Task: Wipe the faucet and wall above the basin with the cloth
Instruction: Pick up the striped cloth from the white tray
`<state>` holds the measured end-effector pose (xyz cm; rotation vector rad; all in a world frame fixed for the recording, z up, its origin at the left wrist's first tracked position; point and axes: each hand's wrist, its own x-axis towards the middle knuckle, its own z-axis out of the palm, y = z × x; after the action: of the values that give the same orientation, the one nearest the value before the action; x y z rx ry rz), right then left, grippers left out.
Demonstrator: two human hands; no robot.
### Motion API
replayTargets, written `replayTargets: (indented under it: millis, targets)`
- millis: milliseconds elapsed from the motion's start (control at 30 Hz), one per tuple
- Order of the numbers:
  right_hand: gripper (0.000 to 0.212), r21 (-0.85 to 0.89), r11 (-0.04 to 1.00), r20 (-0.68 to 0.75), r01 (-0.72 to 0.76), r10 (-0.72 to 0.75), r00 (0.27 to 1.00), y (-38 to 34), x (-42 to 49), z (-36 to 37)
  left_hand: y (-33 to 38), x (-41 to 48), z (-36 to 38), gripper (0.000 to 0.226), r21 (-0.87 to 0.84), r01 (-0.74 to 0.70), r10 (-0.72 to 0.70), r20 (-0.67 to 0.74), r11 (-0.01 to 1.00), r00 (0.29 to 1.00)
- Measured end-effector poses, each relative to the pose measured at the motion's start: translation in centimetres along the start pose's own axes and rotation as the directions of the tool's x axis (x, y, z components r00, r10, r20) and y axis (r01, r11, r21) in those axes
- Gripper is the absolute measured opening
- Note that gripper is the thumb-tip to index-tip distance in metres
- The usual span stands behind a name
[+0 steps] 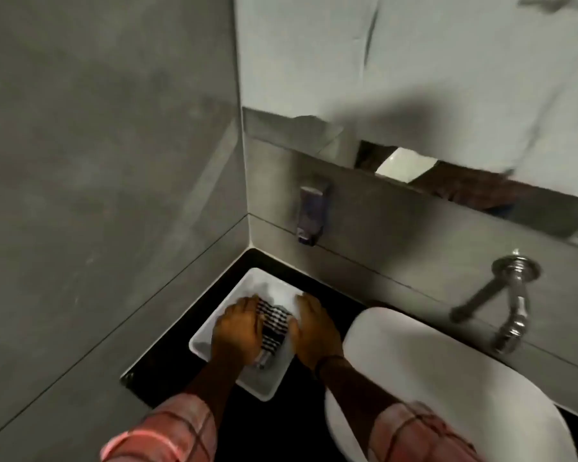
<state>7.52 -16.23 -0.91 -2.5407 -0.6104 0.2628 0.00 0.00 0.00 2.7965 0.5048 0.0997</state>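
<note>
On black glossy surface (301, 411), by corner: shallow white rectangular tray (201, 345) holding striped cloth (274, 323), clutched by left hand (236, 331) and right hand (314, 331); chrome faucet (511, 305) well apart, above rounded white basin (447, 378).

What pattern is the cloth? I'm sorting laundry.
Dark and white stripes or checks on the cloth, head view.

My black-and-white striped cloth (273, 323) in the white tray (211, 345), black countertop (301, 415), white basin (447, 388) at four o'clock, chrome faucet (511, 308) at three, grey wall (97, 161), my pink plaid sleeves (167, 435)
</note>
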Motion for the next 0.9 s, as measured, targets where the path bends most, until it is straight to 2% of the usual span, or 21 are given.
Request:
replayTargets:
  millis: [67,167,333,467,567,667,800,900]
  targets:
    - [0.057,0.041,0.996,0.141,-0.084,0.077,0.987,-0.1,2.5,3.4,-2.7,1.9,2.7,0.052,-0.025,0.127,-0.122,0.144,0.992,0.982]
    - [0.053,0.005,0.985,0.318,-0.171,0.16,0.934,0.2,4.5,6.1,-4.5,3.5,5.1,0.051,-0.034,0.227,-0.203,0.329,0.973,0.922]
    - [0.059,-0.046,0.961,0.375,-0.272,0.269,0.887,0.1,8.8,9.6,-6.1,7.2,7.4,0.069,0.1,0.252,-0.267,0.5,0.963,0.824]
    - [0.081,-0.178,0.928,0.413,-0.328,0.373,0.831,-0.1,10.7,10.8,-6.1,8.2,7.9,0.065,0.19,0.231,-0.296,0.487,0.954,0.822]
    - [0.085,-0.258,0.912,0.371,-0.318,0.397,0.839,0.3,11.3,11.2,-5.8,8.5,8.4,0.051,0.19,0.244,-0.305,0.443,0.951,0.843]
    - [0.08,-0.194,0.902,0.342,-0.386,0.431,0.835,0.5,11.8,11.3,-5.7,8.9,8.7,0.033,0.036,0.356,-0.341,0.394,0.934,0.854]
    - [0.044,-0.143,0.903,0.293,-0.404,0.429,0.854,0.5,12.4,10.1,-6.0,9.1,8.6,0.025,-0.273,0.488,-0.359,0.409,0.829,0.839]
    - [0.026,0.034,0.925,0.298,-0.378,0.351,0.888,0.2,12.4,7.7,-6.9,9.7,7.5,0.018,-0.449,0.499,-0.297,0.447,0.741,0.844]
